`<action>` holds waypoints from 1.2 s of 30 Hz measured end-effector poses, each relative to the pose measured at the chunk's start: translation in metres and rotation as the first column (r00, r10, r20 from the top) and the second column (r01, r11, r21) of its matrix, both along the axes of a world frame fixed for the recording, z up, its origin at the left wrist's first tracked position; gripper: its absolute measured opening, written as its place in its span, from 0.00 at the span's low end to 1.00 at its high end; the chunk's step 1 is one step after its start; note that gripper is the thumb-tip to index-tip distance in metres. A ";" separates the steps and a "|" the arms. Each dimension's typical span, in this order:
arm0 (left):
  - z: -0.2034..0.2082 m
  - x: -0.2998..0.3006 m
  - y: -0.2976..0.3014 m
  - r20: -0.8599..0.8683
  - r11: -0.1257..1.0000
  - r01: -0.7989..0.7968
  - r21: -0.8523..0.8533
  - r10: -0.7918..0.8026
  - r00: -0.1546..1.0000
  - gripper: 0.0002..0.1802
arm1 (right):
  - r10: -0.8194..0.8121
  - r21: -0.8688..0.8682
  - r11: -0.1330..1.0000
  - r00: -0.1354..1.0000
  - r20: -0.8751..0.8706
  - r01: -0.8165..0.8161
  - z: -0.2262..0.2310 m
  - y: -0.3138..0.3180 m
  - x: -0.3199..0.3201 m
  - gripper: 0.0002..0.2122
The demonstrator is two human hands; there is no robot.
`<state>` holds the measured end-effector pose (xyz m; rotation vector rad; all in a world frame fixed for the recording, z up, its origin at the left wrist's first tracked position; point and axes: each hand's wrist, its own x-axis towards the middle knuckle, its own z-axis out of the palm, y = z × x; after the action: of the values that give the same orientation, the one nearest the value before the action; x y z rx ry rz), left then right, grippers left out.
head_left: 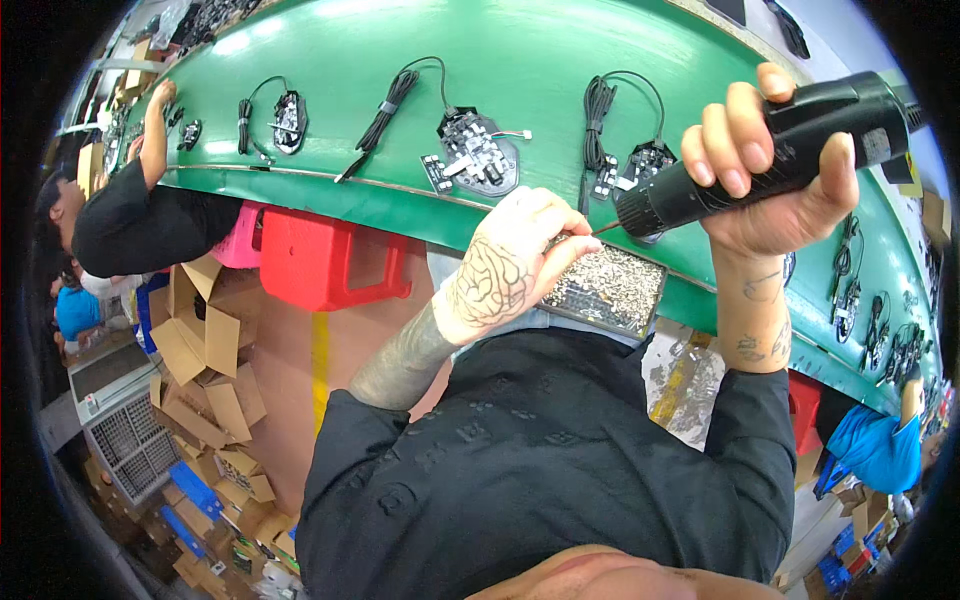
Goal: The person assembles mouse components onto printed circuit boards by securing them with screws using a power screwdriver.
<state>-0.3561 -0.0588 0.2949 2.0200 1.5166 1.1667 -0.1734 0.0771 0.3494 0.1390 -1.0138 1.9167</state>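
Note:
My right hand [775, 215] is wrapped around a black electric screwdriver [800, 145], tilted with its thin bit pointing left and down. At the tip of that bit, the thumb and fingers of my left hand [515, 250] are pinched together; anything between them is too small to make out. Just below the fingertips, a dark shallow tray [657, 300] holds a heap of tiny screws [615, 278]. An opened computer mouse [480, 155] with bare circuit parts lies on the green bench beyond my left hand. Another opened mouse [650, 160] lies partly behind the screwdriver's nose.
The green bench [320, 50] curves across the far side, carrying more opened mice with bundled black cables [385, 115]. A red stool [310, 262] stands left of me. Co-workers sit at both sides, one in a black sleeve [140, 225]. Cardboard boxes [200, 340] are piled at left.

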 end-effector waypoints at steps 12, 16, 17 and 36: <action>0.010 -0.005 0.000 -0.042 0.999 0.029 0.020 -0.028 0.999 0.08 | 0.021 0.079 0.997 0.999 0.027 -0.024 0.007 -0.003 -0.012 0.25; 0.011 -0.008 -0.001 -0.071 0.999 0.045 -0.019 -0.046 0.996 0.08 | 0.046 0.102 0.994 0.999 0.029 -0.048 0.004 -0.005 -0.017 0.26; 0.011 -0.009 -0.001 -0.070 0.999 0.045 -0.019 -0.047 0.996 0.08 | 0.052 0.111 0.992 0.998 0.022 -0.054 0.005 -0.005 -0.018 0.26; -0.042 -0.041 0.013 -0.472 0.961 -0.271 0.052 0.263 0.841 0.18 | -0.178 0.226 0.959 0.984 0.002 0.173 -0.008 0.025 -0.019 0.24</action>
<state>-0.3971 -0.0453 0.2529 2.2480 2.0923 0.7638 -0.1926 0.1017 0.3415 0.1526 -1.2166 1.6427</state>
